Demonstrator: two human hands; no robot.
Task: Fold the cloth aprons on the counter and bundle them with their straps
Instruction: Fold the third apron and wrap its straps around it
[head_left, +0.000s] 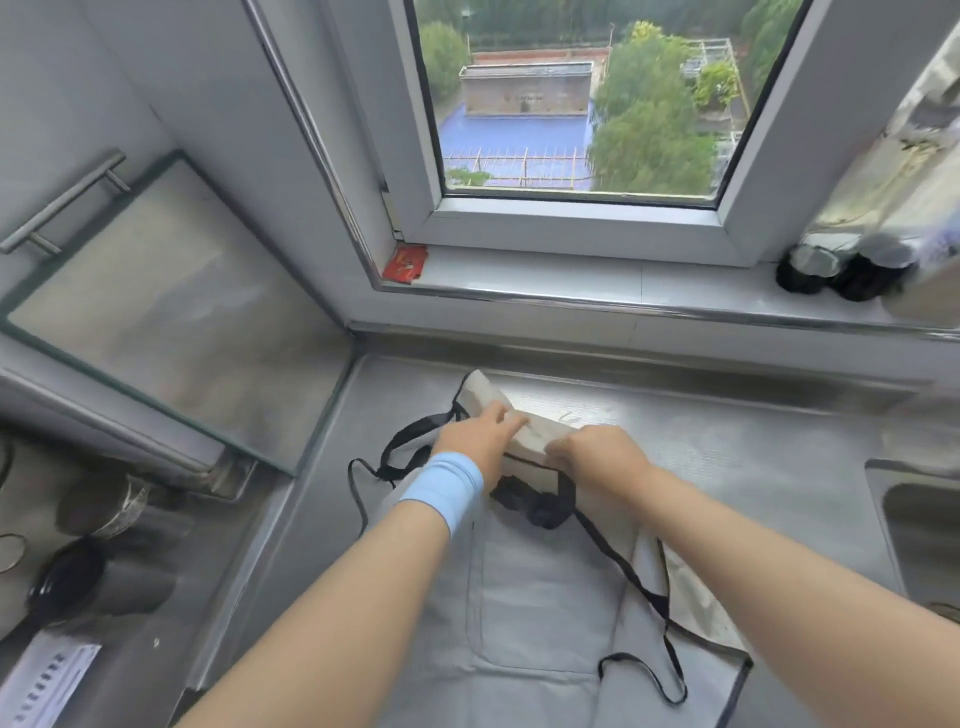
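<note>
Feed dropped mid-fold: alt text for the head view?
The left hand presses a folded beige cloth apron on a steel counter while the right hand grips its near edge. Black straps trail over a pale grey apron spread flat nearer the camera.

I can read no text here. Red packet (405, 264) on the sill: pale marks, too blurred. Printed sheet (44, 680), lower left: dark rows only. Rooftop wall (524, 96) outside: faint lettering, illegible.

2 bare forearms reach forward, left grip (480, 434) flat-fingered, right grip (597, 452) curled, close together.
</note>
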